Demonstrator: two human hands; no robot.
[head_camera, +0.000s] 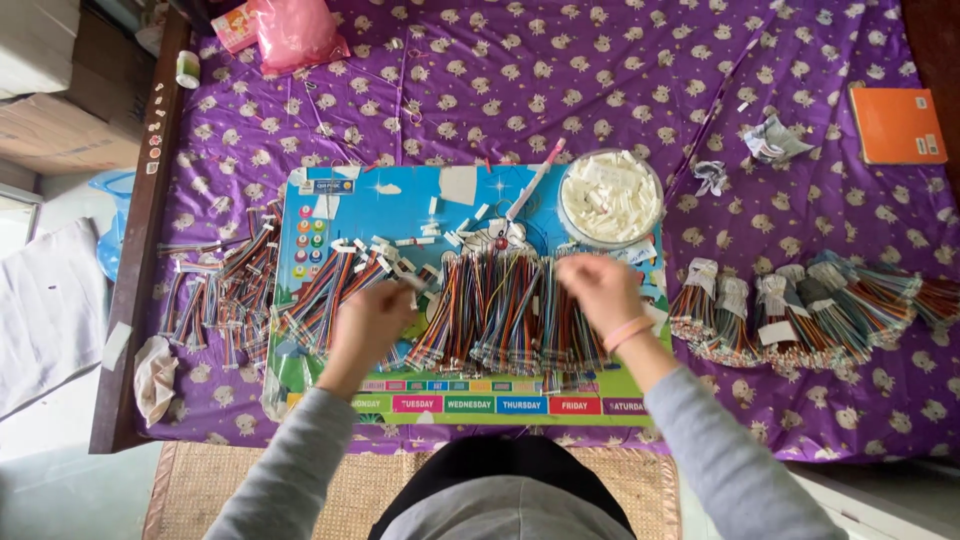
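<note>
Over blue board (380, 195): both hands (372, 318) curled (grip unclear) above coloured wire bundles (500, 310).

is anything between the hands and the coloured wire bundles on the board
Nothing visible. The left hand and right hand are both directly over the row of coloured wire bundles on the blue board; whether the fingers grip wires is too blurred to tell.

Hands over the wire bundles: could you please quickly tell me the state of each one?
Left hand: fingers curled over the coloured wires; grip cannot be told.
Right hand: fingers pinched above the same wires; contents cannot be told.
</note>
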